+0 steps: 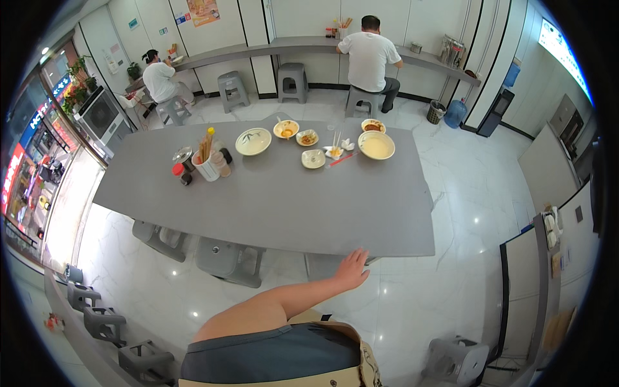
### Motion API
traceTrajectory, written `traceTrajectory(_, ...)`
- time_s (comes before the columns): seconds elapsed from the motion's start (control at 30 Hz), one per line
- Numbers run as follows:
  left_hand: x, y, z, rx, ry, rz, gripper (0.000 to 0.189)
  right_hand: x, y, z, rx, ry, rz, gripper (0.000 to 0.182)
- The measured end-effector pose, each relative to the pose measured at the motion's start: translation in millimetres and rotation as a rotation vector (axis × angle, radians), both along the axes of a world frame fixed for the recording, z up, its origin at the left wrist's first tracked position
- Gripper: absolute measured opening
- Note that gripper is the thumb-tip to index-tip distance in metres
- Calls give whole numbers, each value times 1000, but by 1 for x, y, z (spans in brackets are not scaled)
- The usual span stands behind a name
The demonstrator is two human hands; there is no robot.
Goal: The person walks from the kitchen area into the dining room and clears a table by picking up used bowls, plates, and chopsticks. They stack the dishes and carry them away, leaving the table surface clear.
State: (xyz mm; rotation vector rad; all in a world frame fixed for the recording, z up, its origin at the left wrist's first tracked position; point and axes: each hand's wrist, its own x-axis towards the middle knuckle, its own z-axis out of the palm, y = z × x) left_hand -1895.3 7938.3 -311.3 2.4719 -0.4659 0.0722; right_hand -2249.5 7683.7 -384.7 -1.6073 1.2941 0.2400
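My left hand (353,270) reaches to the near edge of a grey table (309,208), over a grey stool. Its fingers are extended and nothing shows in them. My right hand is out of view. Toward the table's far side stand a white patterned bowl (253,141), a bowl with orange sauce and a spoon (286,129), a small dish with food scraps (307,138), a square dish (313,158) and a bowl of pale yellow liquid (376,145) touching a sauce bowl (373,126). Crumpled tissues (334,152) and a red-and-clear wrapper (342,160) lie between them.
A white chopstick holder (206,167) stands among condiment jars, including a red-lidded one (182,173). Grey stools (229,261) sit under the near side. Two people (370,58) sit at a wall counter (300,47) beyond. Another stool (457,360) stands at lower right.
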Motion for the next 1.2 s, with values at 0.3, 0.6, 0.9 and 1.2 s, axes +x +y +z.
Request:
traceTrajectory(0.3,102,-147,-6,105,280,219,39,89,-213,-22,17,55,128,21)
traceTrajectory(0.6,129,-272,48,489,378,503,30,145,-497,-27,-53,80,318,19)
traceTrajectory(0.9,185,-324,37,451,665,677,80,341,-654,-15,166,87,37,20)
traceTrajectory(1.2,263,-395,48,284,807,1113,72,565,-767,-32,-97,78,848,30)
